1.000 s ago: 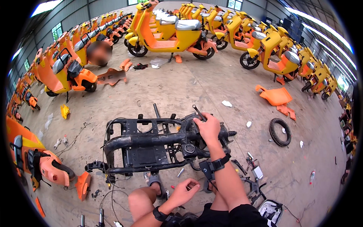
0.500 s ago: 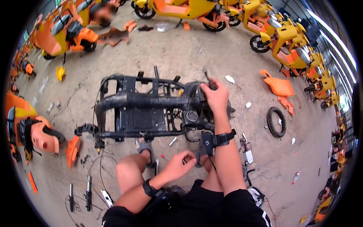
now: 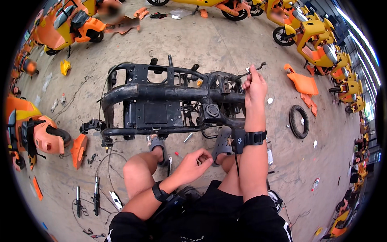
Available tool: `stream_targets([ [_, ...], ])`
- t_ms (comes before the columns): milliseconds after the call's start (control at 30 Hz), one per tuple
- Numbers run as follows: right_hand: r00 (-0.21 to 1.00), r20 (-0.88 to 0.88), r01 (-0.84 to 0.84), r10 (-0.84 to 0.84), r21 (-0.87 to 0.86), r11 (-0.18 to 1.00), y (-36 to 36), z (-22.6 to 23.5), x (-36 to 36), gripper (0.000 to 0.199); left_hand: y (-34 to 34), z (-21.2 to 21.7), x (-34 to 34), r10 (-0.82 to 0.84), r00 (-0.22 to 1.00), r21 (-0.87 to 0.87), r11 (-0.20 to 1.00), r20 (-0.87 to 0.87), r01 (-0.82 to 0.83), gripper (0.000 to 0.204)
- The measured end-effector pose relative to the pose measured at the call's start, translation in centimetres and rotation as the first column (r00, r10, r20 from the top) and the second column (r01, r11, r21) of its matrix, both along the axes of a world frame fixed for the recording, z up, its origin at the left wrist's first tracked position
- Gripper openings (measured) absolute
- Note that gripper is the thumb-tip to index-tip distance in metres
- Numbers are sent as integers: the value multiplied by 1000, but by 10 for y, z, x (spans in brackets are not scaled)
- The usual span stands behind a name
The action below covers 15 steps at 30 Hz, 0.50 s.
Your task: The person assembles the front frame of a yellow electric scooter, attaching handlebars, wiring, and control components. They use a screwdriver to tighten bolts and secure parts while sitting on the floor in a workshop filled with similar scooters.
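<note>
A stripped black scooter frame (image 3: 161, 105) lies on the concrete floor in front of my knees. My right hand (image 3: 254, 84) is raised at the frame's right end, fingers closed on a thin bent black tool (image 3: 253, 70). My left hand (image 3: 193, 165) hangs low between my knees, fingers curled near a small red-handled screwdriver (image 3: 178, 155) on the floor; whether it holds anything is unclear. Both wrists carry black bands. My feet in grey sandals (image 3: 222, 142) rest just under the frame.
Orange and yellow scooters (image 3: 314, 36) line the far and right edges. An orange body shell (image 3: 40, 133) lies at the left, orange panels (image 3: 302, 84) and a black tyre (image 3: 299, 121) at the right. Black parts (image 3: 96, 195) and cables lie at lower left.
The view has tilted down and closer to the frame. My right hand lifted from the frame's right end, now holding the bent tool up. The left hand stays low between my knees.
</note>
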State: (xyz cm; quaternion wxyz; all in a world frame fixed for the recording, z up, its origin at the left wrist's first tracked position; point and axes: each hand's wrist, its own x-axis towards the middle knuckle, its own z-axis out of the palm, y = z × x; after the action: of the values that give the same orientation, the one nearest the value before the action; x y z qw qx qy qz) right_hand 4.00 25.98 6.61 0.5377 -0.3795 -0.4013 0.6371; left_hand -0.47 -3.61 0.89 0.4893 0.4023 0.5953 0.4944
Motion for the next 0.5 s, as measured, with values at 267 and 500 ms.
stream_targets([
  [267, 997, -70, 14, -19, -76, 997, 3, -8, 10, 22, 2, 1, 4, 7, 999, 55, 998, -39, -5, 16],
  [500, 982, -174, -128, 77, -302, 945, 8, -33, 10, 18, 4, 1, 8, -20, 1000, 10, 1000, -14, 20, 15],
])
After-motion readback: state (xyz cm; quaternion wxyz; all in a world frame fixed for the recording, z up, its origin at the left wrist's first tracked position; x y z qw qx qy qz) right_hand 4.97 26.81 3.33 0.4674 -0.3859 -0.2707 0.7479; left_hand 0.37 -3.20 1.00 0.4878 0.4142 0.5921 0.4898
